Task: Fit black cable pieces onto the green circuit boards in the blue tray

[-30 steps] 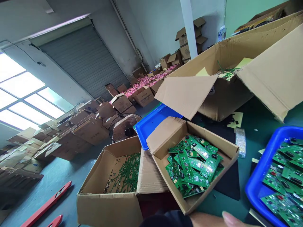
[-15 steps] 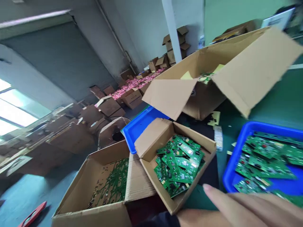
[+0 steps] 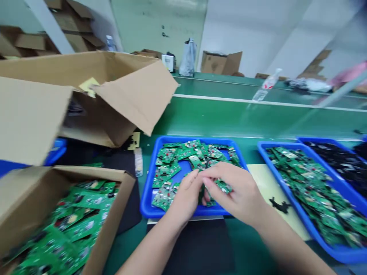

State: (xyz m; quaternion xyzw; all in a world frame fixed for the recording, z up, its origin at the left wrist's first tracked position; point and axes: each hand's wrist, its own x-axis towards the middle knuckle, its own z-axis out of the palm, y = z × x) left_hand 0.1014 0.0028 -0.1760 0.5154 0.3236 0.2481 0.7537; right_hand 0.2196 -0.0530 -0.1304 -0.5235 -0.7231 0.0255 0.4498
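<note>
Many green circuit boards point(image 3: 88, 227) are heaped in an open cardboard box point(image 3: 122, 198) at the lower left, part of which is cut off by the edge of the view. Behind it, a larger cardboard box point(image 3: 137, 91) is seen standing open, and a scrap of yellow paper point(image 3: 89, 84) is lodged at its opening. A pale, narrow packet point(image 3: 138, 162) is laid on the green surface point(image 3: 126, 244), just beside the middle blue tray point(image 3: 147, 191). More boards point(image 3: 166, 175) are strewn inside that tray, whose blue floor is exposed in places. Over the tray's near side, the left hand point(image 3: 185, 194) is held with its fingers curled, close to those of the right hand point(image 3: 236, 191). Both grips are narrow; green is glimpsed between the fingers, but whether a board is held by either hand cannot be told, as the spot is largely covered. Below the hands, a black mat point(image 3: 200, 246) is spread on the surface. Farther right, a small black piece point(image 3: 279, 206) is set on a yellow sheet point(image 3: 263, 183), next to a long blue tray point(image 3: 298, 217) crowded with boards. Dark parts point(image 3: 338, 164) are piled in another blue tray point(image 3: 318, 140) beyond it, which is cut off at the right edge of the view.
</note>
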